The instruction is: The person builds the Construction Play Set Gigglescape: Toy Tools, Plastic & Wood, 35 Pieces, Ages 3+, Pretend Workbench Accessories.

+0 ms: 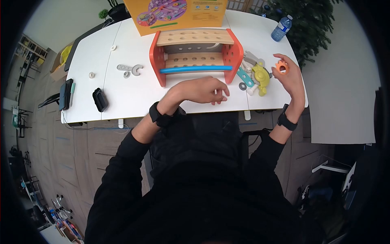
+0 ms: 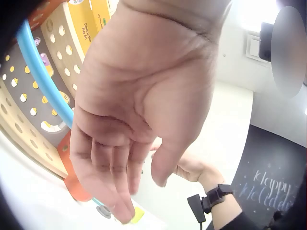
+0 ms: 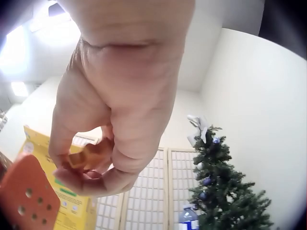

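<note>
My right hand (image 1: 291,79) pinches an orange toothed ring (image 1: 281,67), like a toy gear, above the right side of the table. In the right wrist view the same orange gear (image 3: 91,155) sits between thumb and fingers, partly hidden by them. Loosely bent and holding nothing, my left hand (image 1: 201,90) hovers in front of a toy workbench (image 1: 195,60). That bench has red-orange side panels, wooden shelves with holes and a blue bar (image 1: 195,69). Beside its right panel lies a pile of toy parts, including a yellow-green piece (image 1: 260,77) and a teal strip (image 1: 245,76).
A yellow box (image 1: 203,20) stands behind the bench. On the left lie grey toy pieces (image 1: 136,70), a black case (image 1: 100,100) and a dark flat device (image 1: 65,95). A water bottle (image 1: 281,28) stands at the back right near a Christmas tree (image 1: 313,24).
</note>
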A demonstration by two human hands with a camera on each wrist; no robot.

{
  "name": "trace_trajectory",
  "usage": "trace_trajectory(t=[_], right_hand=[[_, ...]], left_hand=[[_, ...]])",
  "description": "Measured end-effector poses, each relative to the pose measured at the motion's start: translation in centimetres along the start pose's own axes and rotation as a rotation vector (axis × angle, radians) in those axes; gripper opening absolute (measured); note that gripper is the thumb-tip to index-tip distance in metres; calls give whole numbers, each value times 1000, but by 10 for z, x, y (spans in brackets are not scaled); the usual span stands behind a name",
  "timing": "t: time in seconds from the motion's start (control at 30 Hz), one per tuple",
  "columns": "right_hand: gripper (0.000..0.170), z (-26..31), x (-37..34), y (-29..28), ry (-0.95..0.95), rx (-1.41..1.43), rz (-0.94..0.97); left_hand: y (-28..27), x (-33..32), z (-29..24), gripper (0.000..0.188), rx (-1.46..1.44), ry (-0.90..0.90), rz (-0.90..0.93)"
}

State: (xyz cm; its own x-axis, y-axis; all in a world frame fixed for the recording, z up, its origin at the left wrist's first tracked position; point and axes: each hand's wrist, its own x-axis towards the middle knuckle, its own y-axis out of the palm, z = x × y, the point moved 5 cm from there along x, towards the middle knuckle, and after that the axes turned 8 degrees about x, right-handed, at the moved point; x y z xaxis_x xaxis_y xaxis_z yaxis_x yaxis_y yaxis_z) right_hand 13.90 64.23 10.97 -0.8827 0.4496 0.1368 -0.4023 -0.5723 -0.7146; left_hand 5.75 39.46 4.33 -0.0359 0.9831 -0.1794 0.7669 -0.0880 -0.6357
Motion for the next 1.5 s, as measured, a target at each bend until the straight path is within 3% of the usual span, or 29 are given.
trace_trajectory(t=[0.03,0.13,0.2,0.27,0.4,0.5,0.57,0.6,0.67,0.7,0.73,0.8,0.87,1.1,1.33,1.4,1.5], right_hand=[[54,12,-4,5,-50,201,55],[49,40,-19,27,-46,363,225],[59,41,-18,46,-124,225,276],[67,39,-22,74,-26,309,384],[56,44,-32,99,-136,186,388],[57,40,-41,106,-62,238,348],[51,37,-47,104,19,611,255],[51,32,-47,102,19,608,256],[42,10,-46,86,49,309,100],[31,3,-45,79,-57,112,-19],[31,2,-46,81,-57,113,-18],[30,-6,-48,83,97,-293,-29],[26,-7,-47,90,115,-343,-21],[11,-25,-40,110,145,-420,-47],[12,-2,-53,85,181,-285,63],[18,24,-58,61,2,0,8],[22,65,-62,28,-30,222,-53]], left_hand=[[-3,1,-1,33,-25,-13,-80],[-7,3,-13,39,-132,-26,-252],[-7,9,-14,42,-212,-23,-343],[-3,15,-6,40,-521,37,-447],[-3,19,11,31,-591,-82,-421],[1,16,27,22,-645,-180,-398],[0,10,33,17,-638,-218,-414],[-2,7,34,17,-640,-217,-415],[-9,-3,31,16,-582,-276,-413],[-11,-8,30,16,-584,-279,-415],[-15,-12,29,15,-533,-278,-435],[-23,-21,24,14,-479,-277,-456],[-32,-31,16,13,-278,-313,-494],[-45,-52,8,13,-219,-281,-567],[-58,-64,-14,19,-315,-121,-740],[-62,-71,-19,22,-391,-101,-799],[-70,-72,-11,28,-259,-79,-865]])
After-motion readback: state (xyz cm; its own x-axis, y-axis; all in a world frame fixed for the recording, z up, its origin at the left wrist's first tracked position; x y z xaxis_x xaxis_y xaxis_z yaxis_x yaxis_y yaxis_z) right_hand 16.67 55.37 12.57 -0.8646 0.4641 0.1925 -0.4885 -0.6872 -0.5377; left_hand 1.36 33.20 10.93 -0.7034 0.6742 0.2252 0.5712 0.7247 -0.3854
